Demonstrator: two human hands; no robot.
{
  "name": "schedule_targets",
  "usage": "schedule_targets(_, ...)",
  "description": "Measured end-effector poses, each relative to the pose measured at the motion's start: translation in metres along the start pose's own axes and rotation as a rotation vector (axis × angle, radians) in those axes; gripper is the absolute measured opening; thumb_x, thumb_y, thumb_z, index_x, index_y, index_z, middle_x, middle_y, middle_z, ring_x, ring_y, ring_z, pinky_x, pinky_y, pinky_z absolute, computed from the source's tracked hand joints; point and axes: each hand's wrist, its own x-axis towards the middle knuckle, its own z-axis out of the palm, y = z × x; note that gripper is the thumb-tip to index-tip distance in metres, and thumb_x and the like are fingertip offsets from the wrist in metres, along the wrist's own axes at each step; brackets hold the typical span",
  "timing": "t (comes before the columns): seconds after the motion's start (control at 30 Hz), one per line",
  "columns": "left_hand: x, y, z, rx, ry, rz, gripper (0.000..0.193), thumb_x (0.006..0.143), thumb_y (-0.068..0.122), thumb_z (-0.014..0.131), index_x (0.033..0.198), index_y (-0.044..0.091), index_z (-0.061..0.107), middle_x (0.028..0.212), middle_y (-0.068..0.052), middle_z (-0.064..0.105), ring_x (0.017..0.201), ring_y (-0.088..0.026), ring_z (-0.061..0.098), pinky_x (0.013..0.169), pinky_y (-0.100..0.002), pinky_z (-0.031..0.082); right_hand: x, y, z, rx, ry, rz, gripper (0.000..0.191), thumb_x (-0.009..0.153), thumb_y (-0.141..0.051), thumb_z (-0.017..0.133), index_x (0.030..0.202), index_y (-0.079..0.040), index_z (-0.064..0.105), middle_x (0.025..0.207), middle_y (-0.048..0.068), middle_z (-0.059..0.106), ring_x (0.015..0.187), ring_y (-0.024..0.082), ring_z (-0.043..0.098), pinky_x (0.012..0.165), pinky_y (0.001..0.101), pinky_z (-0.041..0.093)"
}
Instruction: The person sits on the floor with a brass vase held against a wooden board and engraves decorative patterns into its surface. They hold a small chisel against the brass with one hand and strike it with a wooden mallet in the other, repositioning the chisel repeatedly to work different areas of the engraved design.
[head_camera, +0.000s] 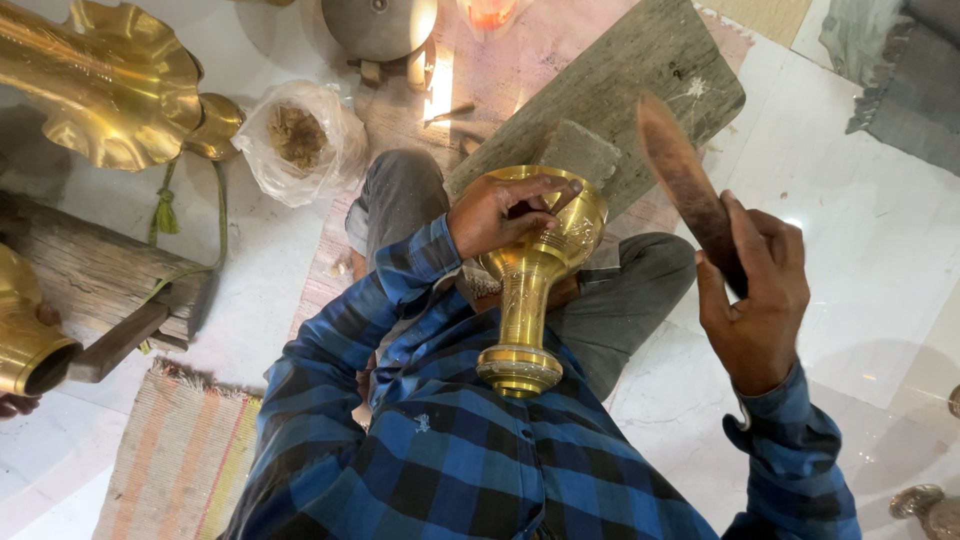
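Observation:
A brass goblet-shaped vessel with an engraved cup, a slim stem and a round foot rests against my lap, its mouth pointing away from me. My left hand grips the rim of its cup, fingers curled over the edge. My right hand is raised to the right and holds a long, flat brown wooden stick by its lower end, the blade slanting up and left above the vessel. The stick is apart from the brass.
A grey wooden plank lies on the floor ahead of my knees. At left are a large fluted brass piece, a plastic bag of brown material, a wooden block and another brass vessel. A striped mat lies at lower left.

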Motion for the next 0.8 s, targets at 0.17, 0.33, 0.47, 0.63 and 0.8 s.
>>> schedule_targets(0.17, -0.002, 0.006, -0.002, -0.020, -0.001, 0.014, 0.055, 0.091, 0.012, 0.079, 0.143, 0.017, 0.060, 0.098, -0.007, 0.080, 0.087, -0.016, 0.079, 0.081, -0.034, 0.065, -0.005, 0.013, 0.001, -0.094, 0.012, -0.061, 0.056, 0.097, 0.005, 0.071, 0.149, -0.014, 0.064, 0.128, 0.015, 0.061, 0.119, 0.028, 0.058, 0.102, 0.0402, 0.047)
schedule_targets(0.33, -0.002, 0.007, -0.004, -0.017, -0.007, 0.082, 0.055, 0.094, 0.010, 0.075, 0.145, 0.015, 0.056, 0.105, -0.009, 0.079, 0.094, -0.017, 0.079, 0.086, -0.034, 0.065, -0.004, 0.009, 0.000, -0.270, 0.000, -0.100, 0.056, 0.096, 0.007, 0.073, 0.147, -0.016, 0.069, 0.124, 0.013, 0.064, 0.115, 0.028, 0.060, 0.099, 0.0431, 0.045)
schedule_targets(0.47, -0.001, -0.001, -0.004, -0.071, -0.023, 0.127, 0.052, 0.097, 0.008, 0.072, 0.146, 0.013, 0.055, 0.108, -0.010, 0.079, 0.099, -0.019, 0.079, 0.089, -0.035, 0.065, 0.006, -0.003, -0.002, 0.305, 0.058, 0.097, 0.053, 0.093, -0.007, 0.066, 0.143, -0.022, 0.055, 0.127, 0.006, 0.061, 0.116, 0.019, 0.056, 0.096, 0.0354, 0.047)
schedule_targets(0.63, 0.000, -0.008, -0.001, -0.031, 0.007, 0.109, 0.050, 0.095, 0.010, 0.077, 0.142, 0.011, 0.058, 0.102, -0.008, 0.080, 0.092, -0.018, 0.080, 0.085, -0.034, 0.065, 0.013, -0.011, -0.003, 0.013, 0.000, -0.014, 0.054, 0.091, 0.002, 0.069, 0.142, -0.016, 0.063, 0.123, 0.010, 0.061, 0.110, 0.024, 0.060, 0.095, 0.0410, 0.049)
schedule_targets(0.8, -0.002, -0.009, 0.002, -0.013, 0.047, 0.057, 0.050, 0.092, 0.012, 0.081, 0.138, 0.010, 0.061, 0.097, -0.008, 0.079, 0.087, -0.017, 0.079, 0.080, -0.033, 0.065, 0.009, -0.006, -0.003, -0.261, -0.037, -0.109, 0.058, 0.092, 0.007, 0.069, 0.144, -0.020, 0.067, 0.122, 0.007, 0.064, 0.109, 0.026, 0.058, 0.097, 0.0434, 0.044)
